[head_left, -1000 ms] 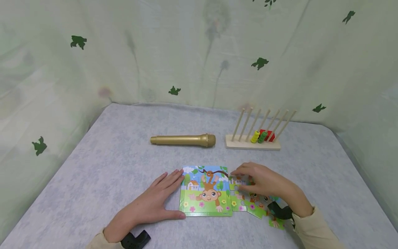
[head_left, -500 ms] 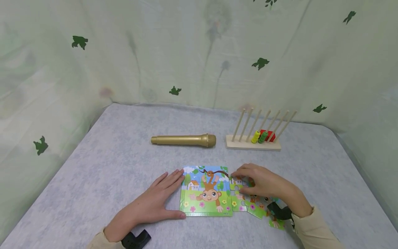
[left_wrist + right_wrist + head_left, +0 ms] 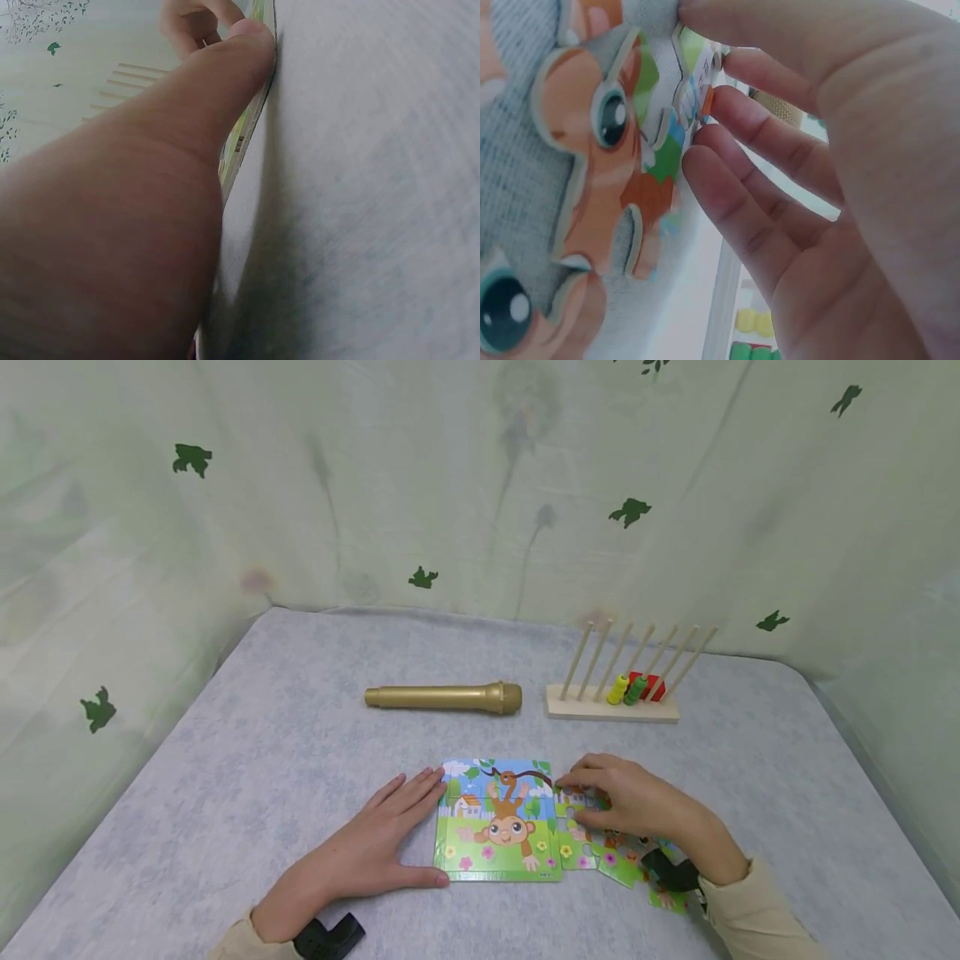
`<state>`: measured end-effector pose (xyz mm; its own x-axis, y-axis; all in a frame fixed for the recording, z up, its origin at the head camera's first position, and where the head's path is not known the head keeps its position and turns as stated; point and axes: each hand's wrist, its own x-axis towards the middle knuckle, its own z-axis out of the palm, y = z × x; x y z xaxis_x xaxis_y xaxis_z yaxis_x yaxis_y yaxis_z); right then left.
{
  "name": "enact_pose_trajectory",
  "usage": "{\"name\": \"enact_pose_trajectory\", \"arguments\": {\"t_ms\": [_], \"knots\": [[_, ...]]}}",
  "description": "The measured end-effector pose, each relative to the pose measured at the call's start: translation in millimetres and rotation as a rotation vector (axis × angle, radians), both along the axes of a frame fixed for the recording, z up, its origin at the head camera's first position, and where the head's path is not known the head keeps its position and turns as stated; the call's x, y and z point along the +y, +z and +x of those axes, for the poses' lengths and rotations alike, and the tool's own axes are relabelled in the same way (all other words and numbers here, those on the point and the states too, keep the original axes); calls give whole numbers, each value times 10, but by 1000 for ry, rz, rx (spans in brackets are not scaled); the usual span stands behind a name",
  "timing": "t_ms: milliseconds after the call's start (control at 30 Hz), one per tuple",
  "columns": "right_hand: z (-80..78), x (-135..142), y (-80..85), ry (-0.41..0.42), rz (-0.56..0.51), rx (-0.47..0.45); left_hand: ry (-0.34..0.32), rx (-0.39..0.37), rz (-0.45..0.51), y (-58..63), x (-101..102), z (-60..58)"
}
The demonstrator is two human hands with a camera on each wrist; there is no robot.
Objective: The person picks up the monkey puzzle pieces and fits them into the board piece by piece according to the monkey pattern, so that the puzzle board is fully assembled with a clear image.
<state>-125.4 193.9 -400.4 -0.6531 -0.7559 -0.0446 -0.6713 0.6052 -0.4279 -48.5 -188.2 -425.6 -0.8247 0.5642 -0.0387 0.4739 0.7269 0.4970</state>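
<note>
A square monkey picture puzzle [image 3: 498,847] lies flat in front of me, its picture filled. My left hand [image 3: 371,847] rests along its left side with fingers straight, the thumb at the lower left corner. In the left wrist view that thumb [image 3: 244,49] lies against the puzzle's edge. To the right, my right hand [image 3: 637,793] has its thumb and fingers bent around a puzzle piece with a house [image 3: 562,811], which lies close by the puzzle's right edge. Several other puzzle pieces [image 3: 618,866] are spread under that hand and wrist, partly hidden; one shows a monkey's eye [image 3: 611,116].
Behind the puzzle lies a gold toy microphone [image 3: 442,697]. A wooden peg stand [image 3: 611,712] with yellow, green and red beads stands at the back right. A pale curtain [image 3: 375,485] hangs behind the cloth-covered table [image 3: 247,760].
</note>
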Motion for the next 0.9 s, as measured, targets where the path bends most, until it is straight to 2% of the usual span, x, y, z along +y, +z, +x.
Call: {"name": "enact_pose_trajectory", "arguments": {"t_ms": [200,567,900], "knots": [[2,-17,0,-4,11,25,4,-17,2,4,-5,-2],[21,-9,16,-33,9,42,-5,-1,-1,4,6,-8],[-10,-35,69,-10,11,79,3,-3,0,-2,-2,-3]]}}
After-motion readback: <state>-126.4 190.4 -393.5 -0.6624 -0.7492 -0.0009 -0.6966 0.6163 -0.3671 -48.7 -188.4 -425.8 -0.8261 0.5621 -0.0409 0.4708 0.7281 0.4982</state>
